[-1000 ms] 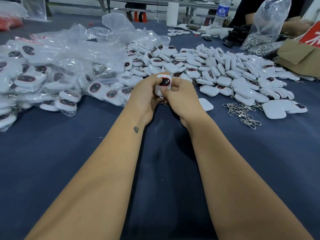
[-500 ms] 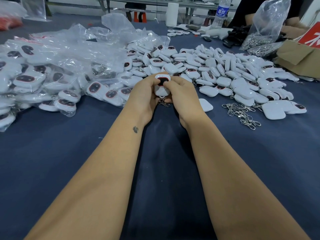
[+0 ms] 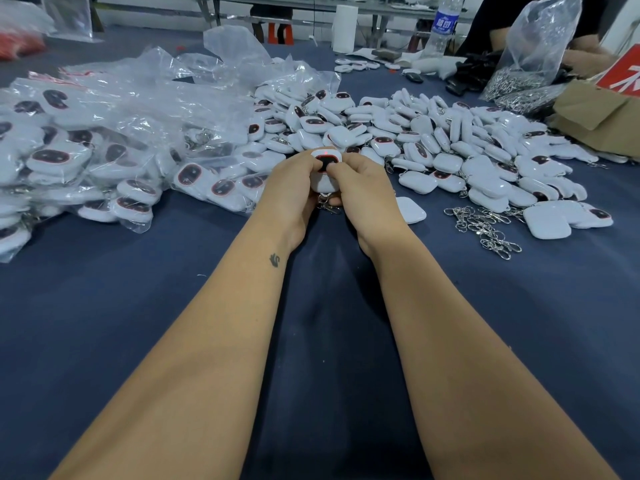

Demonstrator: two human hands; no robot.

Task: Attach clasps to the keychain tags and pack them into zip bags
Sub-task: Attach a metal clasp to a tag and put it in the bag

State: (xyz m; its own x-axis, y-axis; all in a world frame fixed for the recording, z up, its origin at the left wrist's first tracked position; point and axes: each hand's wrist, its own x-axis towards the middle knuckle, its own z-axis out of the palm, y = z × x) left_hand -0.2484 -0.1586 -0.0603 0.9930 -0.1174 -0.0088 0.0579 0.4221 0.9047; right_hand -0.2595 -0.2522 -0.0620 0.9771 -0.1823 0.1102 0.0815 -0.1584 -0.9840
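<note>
While both hands hold it above the dark blue surface (image 3: 104,323), 1 white keychain tag (image 3: 325,174) stands upright, its dark oval face lit by a small red glow. Left hand (image 3: 291,192) has its grip closed round the tag's left side, thumb on the face; right hand (image 3: 363,192) pinches the right side, thumb pressing the dark oval. A metal clasp (image 3: 327,206) hangs from the tag's lower end, between the palms. Just behind lies a wide heap of loose tags (image 3: 450,147), some face up, some face down. Loose clasps (image 3: 485,230) lie scattered to the right, near 1 face-down tag. To the left sits a pile of bagged tags (image 3: 86,150) in clear zip bags. Farther back stand a water bottle (image 3: 441,26), a clear bag of clasps (image 3: 530,53) and a cardboard box (image 3: 595,112).
</note>
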